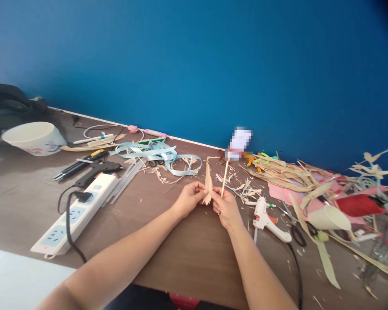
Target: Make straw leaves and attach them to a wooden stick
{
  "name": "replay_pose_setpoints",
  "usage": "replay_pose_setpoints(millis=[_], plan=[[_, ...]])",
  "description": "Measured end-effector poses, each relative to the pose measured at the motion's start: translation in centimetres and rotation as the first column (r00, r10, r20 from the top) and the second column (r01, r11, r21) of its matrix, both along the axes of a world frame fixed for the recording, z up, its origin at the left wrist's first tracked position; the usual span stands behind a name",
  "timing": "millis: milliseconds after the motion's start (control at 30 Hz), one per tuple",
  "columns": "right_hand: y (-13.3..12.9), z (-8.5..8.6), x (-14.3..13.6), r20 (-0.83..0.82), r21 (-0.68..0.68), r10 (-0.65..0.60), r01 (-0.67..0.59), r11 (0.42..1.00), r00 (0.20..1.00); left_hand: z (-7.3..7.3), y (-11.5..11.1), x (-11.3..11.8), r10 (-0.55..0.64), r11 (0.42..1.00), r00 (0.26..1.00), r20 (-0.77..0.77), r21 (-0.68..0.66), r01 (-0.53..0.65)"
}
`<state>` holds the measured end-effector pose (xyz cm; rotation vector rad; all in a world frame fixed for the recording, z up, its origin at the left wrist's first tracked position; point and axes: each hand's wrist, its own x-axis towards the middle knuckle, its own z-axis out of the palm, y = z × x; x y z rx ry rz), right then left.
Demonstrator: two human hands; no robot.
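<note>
Left of the glue gun [263, 214], my left hand [191, 199] and right hand [226, 207] pinch husk [208, 183], the right also holding a stick [225, 177]. Shaping, I judge; next needs steadiness.

And it's blue all the way across the back, a plain, smooth wall [194, 73], paler at the left, deepening towards navy on the right! Along its foot runs a thin white strip [187, 141], meeting the brown table [181, 262], whose left end catches a soft shine. Lower left corner, a pale surface [16, 275], floor or furniture, impossible to tell!
</note>
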<state>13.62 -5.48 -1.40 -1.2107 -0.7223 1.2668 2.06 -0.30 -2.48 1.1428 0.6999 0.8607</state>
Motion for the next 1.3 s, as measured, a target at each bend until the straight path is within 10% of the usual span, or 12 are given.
replay_pose_setpoints(millis=[1300], plan=[[0.30, -0.35, -0.02, -0.021, -0.064, -0.074, 0.072, 0.995, 0.997, -0.37, 0.11, 0.04, 0.071, 0.993, 0.991, -0.116, 0.106, -0.058]])
